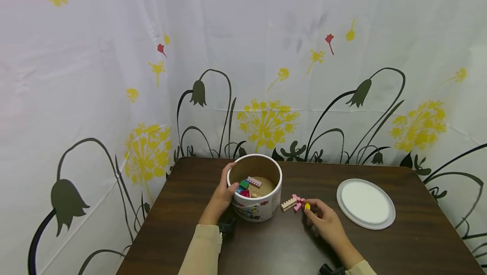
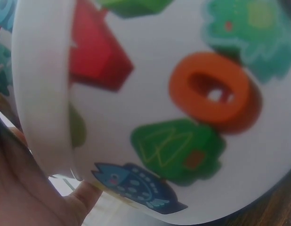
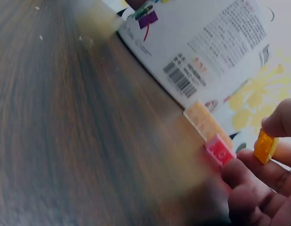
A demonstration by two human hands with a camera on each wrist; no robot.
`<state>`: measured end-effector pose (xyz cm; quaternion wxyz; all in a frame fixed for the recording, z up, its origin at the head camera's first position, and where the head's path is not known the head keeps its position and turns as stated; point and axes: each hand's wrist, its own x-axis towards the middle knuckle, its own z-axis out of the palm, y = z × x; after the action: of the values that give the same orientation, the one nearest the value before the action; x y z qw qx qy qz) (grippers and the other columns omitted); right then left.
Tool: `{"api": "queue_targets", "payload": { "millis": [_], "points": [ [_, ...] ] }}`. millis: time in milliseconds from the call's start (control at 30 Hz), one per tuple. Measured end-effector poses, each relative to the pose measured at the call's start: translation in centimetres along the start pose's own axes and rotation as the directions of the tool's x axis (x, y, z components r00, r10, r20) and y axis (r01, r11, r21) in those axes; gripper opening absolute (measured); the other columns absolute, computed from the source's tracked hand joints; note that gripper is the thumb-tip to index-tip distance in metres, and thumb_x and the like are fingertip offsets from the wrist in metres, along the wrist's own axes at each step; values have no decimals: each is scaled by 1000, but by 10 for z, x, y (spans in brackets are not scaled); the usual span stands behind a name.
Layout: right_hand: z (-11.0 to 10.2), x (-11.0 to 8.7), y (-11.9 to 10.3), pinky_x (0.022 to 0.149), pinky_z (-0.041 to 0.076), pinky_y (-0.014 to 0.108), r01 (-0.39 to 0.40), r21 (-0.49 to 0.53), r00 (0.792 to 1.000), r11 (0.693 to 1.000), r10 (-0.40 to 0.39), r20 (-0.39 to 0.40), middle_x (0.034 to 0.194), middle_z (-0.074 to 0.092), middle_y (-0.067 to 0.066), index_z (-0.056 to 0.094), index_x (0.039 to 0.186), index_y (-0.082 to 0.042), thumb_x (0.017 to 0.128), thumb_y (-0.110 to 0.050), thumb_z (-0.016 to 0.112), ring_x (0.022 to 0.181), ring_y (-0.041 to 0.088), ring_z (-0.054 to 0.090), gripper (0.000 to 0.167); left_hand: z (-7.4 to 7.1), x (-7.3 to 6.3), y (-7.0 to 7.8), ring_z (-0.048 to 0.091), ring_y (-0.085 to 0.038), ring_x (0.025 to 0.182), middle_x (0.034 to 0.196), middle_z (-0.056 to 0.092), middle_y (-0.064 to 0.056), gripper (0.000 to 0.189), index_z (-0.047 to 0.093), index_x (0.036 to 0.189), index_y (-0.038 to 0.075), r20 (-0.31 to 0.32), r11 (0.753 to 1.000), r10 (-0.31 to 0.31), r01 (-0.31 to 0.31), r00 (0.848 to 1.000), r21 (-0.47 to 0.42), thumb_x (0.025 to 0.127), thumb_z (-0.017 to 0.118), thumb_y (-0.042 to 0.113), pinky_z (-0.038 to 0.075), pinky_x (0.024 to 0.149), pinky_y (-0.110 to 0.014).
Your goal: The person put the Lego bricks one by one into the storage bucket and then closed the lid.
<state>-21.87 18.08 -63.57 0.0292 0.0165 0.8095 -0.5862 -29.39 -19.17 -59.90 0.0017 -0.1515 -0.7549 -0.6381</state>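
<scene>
A white round tub (image 1: 256, 209) with printed pictures stands tilted toward me, several toy bricks (image 1: 244, 185) inside it. My left hand (image 1: 223, 193) grips its left rim, thumb over the edge. Between thumb and fingers, my right hand (image 1: 323, 220) pinches a small yellow brick (image 3: 265, 147). Right beside those fingers, a pink brick (image 3: 219, 149) and a long beige brick (image 3: 207, 123) lie on the table by the tub, with more pink pieces (image 1: 298, 199) around them in the head view.
To the right, a round white lid (image 1: 366, 204) lies flat on the dark wooden table (image 1: 274, 249). Behind the table hangs a white curtain (image 1: 213, 46) printed with flowers.
</scene>
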Motion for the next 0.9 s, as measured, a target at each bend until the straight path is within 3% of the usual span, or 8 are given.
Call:
{"api": "queue_targets", "payload": {
  "millis": [167, 300, 500, 567, 667, 733, 800, 900],
  "points": [
    [1, -1, -15, 48, 50, 35, 76, 36, 997, 996, -75, -17, 83, 61, 16, 75, 131, -26, 108, -35, 66, 53, 19, 55, 26, 2, -1, -2, 48, -48, 144, 167, 35, -23, 79, 24, 168, 30, 4, 1000, -5, 5, 1000, -5, 97, 57, 38, 43, 114, -52],
    [6, 5, -46, 49, 48, 34, 162, 99, 985, 982, -154, -82, 95, 62, 14, 67, 132, -21, 113, -38, 57, 55, 22, 51, 27, 1, -1, -2, 48, -47, 145, 167, 35, -21, 78, 24, 168, 34, 3, 1000, -10, 10, 1000, -5, 97, 57, 37, 42, 115, -54],
    [14, 28, -119, 51, 42, 30, 289, 306, 956, 907, -257, -139, 107, 67, 17, 54, 122, -8, 115, -26, 53, 57, 16, 44, 19, 2, 0, -2, 48, -48, 144, 167, 36, -22, 79, 24, 168, 32, -1, 1000, 0, 0, 1000, -2, 96, 57, 36, 42, 114, -53],
    [17, 40, -145, 53, 40, 28, 279, 393, 960, 876, -268, -84, 101, 68, 13, 54, 116, -9, 115, -27, 51, 57, 13, 42, 18, 3, 0, -2, 48, -48, 143, 167, 35, -23, 80, 24, 168, 30, 5, 1000, 0, 0, 1000, -5, 96, 57, 37, 42, 114, -52],
    [26, 66, -178, 54, 38, 28, 203, 547, 949, 812, -300, 93, 91, 66, 5, 53, 105, -12, 114, -27, 48, 57, 13, 41, 18, 3, -1, -2, 49, -48, 142, 166, 36, -24, 81, 23, 168, 29, 5, 1000, 0, 0, 1000, -1, 96, 58, 39, 42, 113, -52],
    [38, 86, -193, 56, 38, 27, 91, 637, 912, 765, -322, 256, 87, 64, 1, 54, 100, -14, 115, -28, 44, 59, 12, 41, 22, 2, -1, -1, 50, -48, 141, 165, 37, -24, 80, 24, 168, 29, -7, 1000, 4, -4, 1000, 10, 96, 57, 39, 43, 112, -52],
    [53, 105, -199, 58, 39, 27, -35, 667, 849, 744, -330, 413, 86, 62, 0, 56, 100, -15, 115, -29, 40, 61, 11, 41, 26, 2, -1, 0, 51, -47, 140, 165, 38, -24, 80, 25, 168, 29, -20, 1000, 9, -9, 1000, 26, 95, 57, 39, 44, 111, -52],
    [73, 125, -191, 59, 37, 26, -138, 586, 781, 799, -276, 560, 84, 60, -2, 57, 99, -15, 115, -33, 38, 62, 11, 41, 31, 3, -1, 0, 51, -47, 140, 165, 38, -24, 79, 24, 168, 29, -13, 999, 10, -10, 1000, 38, 95, 56, 38, 44, 111, -51]
  ]
}}
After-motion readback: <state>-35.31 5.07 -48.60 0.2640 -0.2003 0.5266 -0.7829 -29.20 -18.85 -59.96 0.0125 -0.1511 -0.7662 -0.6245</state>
